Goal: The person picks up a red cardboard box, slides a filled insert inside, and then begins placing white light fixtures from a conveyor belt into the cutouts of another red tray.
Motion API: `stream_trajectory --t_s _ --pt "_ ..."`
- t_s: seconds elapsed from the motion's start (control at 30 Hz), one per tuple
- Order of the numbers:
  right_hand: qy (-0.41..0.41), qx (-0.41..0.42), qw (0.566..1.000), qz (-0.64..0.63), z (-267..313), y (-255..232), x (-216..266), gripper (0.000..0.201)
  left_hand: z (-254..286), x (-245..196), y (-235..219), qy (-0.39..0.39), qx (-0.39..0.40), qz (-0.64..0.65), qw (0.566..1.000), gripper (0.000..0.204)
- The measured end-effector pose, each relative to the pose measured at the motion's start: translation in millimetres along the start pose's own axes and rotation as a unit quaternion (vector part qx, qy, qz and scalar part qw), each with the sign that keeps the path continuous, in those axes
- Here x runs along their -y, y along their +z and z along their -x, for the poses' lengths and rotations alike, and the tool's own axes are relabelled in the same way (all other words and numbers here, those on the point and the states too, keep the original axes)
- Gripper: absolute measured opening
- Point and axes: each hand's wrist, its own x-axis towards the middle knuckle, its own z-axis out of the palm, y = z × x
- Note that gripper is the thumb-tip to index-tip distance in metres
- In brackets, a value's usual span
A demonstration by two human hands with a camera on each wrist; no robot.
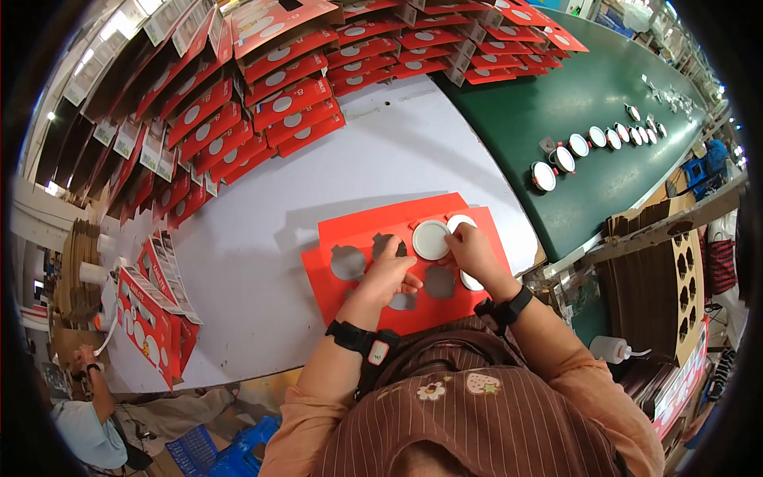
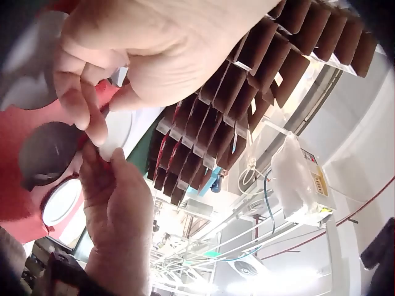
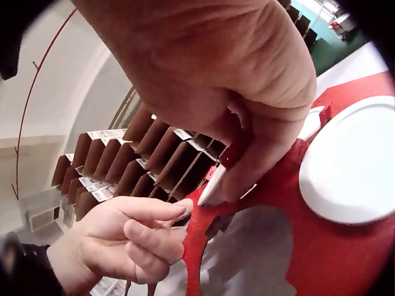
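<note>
On the white table, the left hand [image 1: 389, 274] pins the red card [image 1: 350, 230] flat, fingers curled at a cut-out. The right hand [image 1: 470, 248] pinches the white disc [image 1: 431, 239], seating it there.

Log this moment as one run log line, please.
left hand: presses red card sheet | right hand: pinches sheet edge beside white round lamp | cut-out holes partly unfilled | conveyor: more lamps

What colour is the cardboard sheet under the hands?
Red, with round cut-out holes; the cardboard sheet shows best in the head view.
</note>
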Motion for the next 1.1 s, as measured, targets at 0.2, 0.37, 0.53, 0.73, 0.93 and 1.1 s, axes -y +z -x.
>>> stream_trajectory --t_s 0.2,0.37,0.53,0.73,0.93,1.1 --pt "0.024 0.050 0.997 0.044 -8.1 -4.2 -3.7 0.021 -5.4 4.4 -0.4 -0.022 0.015 0.021 0.999 0.071" --pt "0.024 0.113 0.981 0.154 -14.1 -6.4 -1.4 0.028 -10.2 16.6 0.4 -0.031 0.013 0.074 0.997 0.070" --pt "0.114 0.136 0.980 0.088 -15.0 -0.3 1.8 0.030 -12.3 19.7 0.2 -0.018 0.044 0.091 0.995 0.062" --pt "-0.061 0.062 0.914 0.397 -9.4 2.2 -10.6 0.029 -13.6 19.0 -0.3 -0.022 0.038 0.096 0.994 0.061" --pt "-0.104 0.070 0.866 0.484 3.6 -1.1 9.2 0.031 -15.3 25.7 4.1 -0.032 0.011 0.101 0.994 0.053" --pt "-0.149 0.075 0.857 0.487 -3.4 -0.9 -0.8 0.026 -22.0 32.7 2.4 -0.022 0.006 0.095 0.995 0.050"
